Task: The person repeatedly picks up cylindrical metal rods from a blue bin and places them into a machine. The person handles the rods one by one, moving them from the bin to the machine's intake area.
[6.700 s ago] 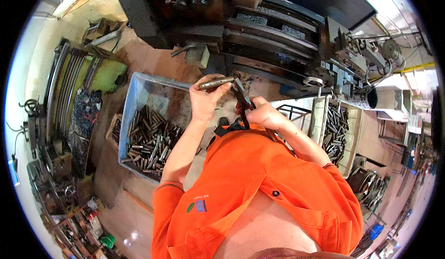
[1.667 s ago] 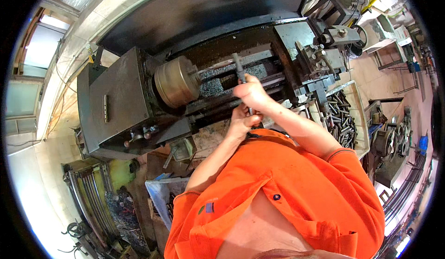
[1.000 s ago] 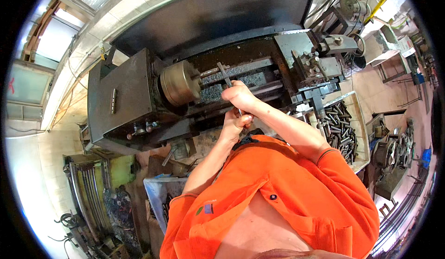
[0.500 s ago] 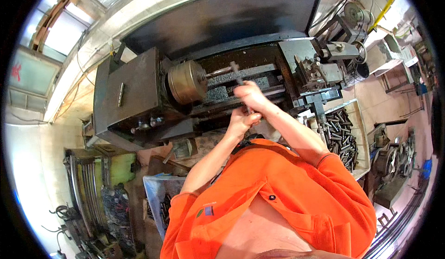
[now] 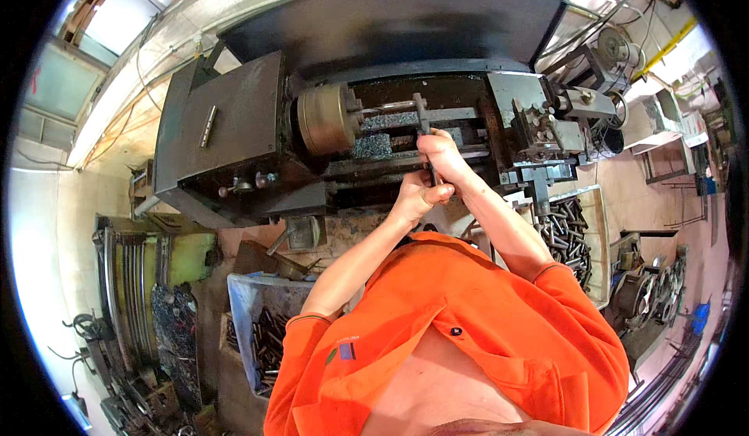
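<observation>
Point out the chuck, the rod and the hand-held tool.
Chuck (image 5: 324,119): head view, curved side of its body.
Rod (image 5: 392,106): head view, middle of its visible length.
Hand-held tool (image 5: 422,114): head view, near its upper end.

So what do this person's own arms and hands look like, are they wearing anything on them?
Both the left hand and right hand are bare, with no gloves to be seen. The forearms are uncovered too, and no watch shows at either wrist. Short, loose, bright orange sleeves cover the upper arms, each with a thin dark line near its hem.
</observation>
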{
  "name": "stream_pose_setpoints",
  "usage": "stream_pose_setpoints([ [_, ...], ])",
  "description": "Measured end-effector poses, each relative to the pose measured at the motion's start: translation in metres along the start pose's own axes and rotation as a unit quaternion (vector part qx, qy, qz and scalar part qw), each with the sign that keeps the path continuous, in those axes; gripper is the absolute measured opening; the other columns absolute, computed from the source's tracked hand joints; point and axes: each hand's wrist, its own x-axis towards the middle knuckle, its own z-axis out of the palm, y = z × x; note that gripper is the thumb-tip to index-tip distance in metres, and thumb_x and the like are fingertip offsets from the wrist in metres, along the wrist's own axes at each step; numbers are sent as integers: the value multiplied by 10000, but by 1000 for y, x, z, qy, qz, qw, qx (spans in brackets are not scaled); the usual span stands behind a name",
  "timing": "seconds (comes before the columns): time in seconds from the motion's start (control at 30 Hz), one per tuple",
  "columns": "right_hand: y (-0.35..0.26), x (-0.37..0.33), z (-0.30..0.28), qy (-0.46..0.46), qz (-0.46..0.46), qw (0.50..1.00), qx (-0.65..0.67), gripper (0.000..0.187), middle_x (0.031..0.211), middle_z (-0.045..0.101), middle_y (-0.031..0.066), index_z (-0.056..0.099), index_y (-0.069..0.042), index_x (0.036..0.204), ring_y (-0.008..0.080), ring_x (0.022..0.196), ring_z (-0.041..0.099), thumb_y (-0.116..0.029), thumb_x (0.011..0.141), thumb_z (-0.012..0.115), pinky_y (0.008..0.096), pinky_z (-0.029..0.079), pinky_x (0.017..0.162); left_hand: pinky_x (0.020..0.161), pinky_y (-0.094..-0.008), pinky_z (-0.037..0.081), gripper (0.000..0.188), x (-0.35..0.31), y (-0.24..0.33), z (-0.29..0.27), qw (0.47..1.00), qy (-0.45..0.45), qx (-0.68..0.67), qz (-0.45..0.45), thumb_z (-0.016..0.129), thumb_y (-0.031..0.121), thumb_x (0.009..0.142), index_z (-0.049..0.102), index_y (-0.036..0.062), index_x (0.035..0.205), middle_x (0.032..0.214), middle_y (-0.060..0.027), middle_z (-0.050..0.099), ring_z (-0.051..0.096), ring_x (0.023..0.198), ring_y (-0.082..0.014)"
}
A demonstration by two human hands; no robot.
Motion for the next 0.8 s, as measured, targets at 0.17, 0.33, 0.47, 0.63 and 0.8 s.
stream_pose_setpoints([
  [0.17,2,7,21,-49,-23,995,-80,145,612,471,9,496,8,686,95,588,421,-120,678,563,274,355,507,487,-232,404,313,-12,9,-19,999,37,22,-16,729,244,641,570,-5,744,645,-47,573,510,530,-101],
  [0.33,-8,-12,21,27,-40,999,-25,164,604,444,1,513,13,764,102,561,396,-133,695,542,284,345,491,499,-250,417,360,-3,-3,-15,1000,5,19,-9,741,285,633,547,0,737,652,-60,580,516,538,-114],
  [0.47,7,1,-9,-22,-13,1000,4,139,647,451,3,510,-7,760,98,579,386,-123,689,535,280,340,499,505,-248,413,300,3,1,-1,1000,-20,11,-19,746,228,637,537,22,696,633,-30,552,506,552,-103],
  [0.63,4,3,25,-41,-24,998,-50,61,579,397,-50,455,-77,668,52,522,337,-87,701,505,241,260,459,506,-240,417,333,-9,-2,-26,1000,11,2,0,741,252,649,553,3,766,668,-44,570,524,547,-110],
  [0.8,2,0,8,-37,-24,998,-47,159,637,454,28,491,8,715,118,606,402,-140,671,529,290,367,543,503,-231,416,349,-1,3,-17,999,-30,25,-7,743,271,646,556,2,767,664,-45,580,534,553,-105],
])
